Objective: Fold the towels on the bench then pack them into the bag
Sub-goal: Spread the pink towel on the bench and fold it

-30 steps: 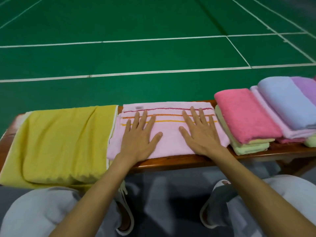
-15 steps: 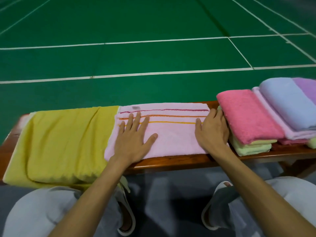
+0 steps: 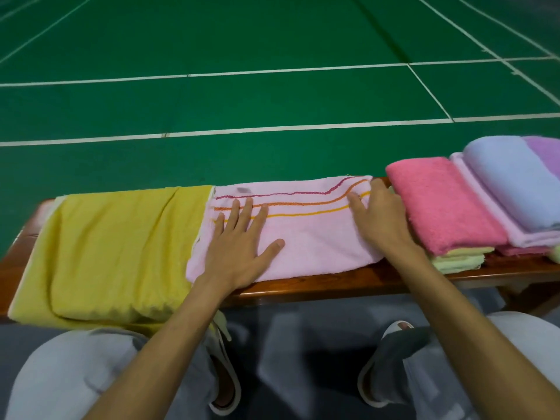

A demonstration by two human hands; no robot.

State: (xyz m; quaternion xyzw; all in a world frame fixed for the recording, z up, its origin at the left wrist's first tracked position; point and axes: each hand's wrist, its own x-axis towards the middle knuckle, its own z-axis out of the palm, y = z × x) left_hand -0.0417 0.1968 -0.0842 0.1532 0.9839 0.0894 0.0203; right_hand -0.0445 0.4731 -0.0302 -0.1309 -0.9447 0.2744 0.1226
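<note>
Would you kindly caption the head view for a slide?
Left hand presses the striped pink towel on the bench; right hand grips its right end.

Pale pink striped towel (image 3: 315,237): laid flat on worktop (image 3: 333,287), frame centre, right end rucked upward. Folded towels stacked at right: deep pink towel (image 3: 439,207), blue towel (image 3: 515,183), purple towel (image 3: 545,150), pale green towel (image 3: 448,262).

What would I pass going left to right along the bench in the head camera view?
yellow cloth → left hand, flat on the pale pink striped towel → right hand, gripping that towel's right end → deep pink towel → pale blue towel → purple towel
</note>
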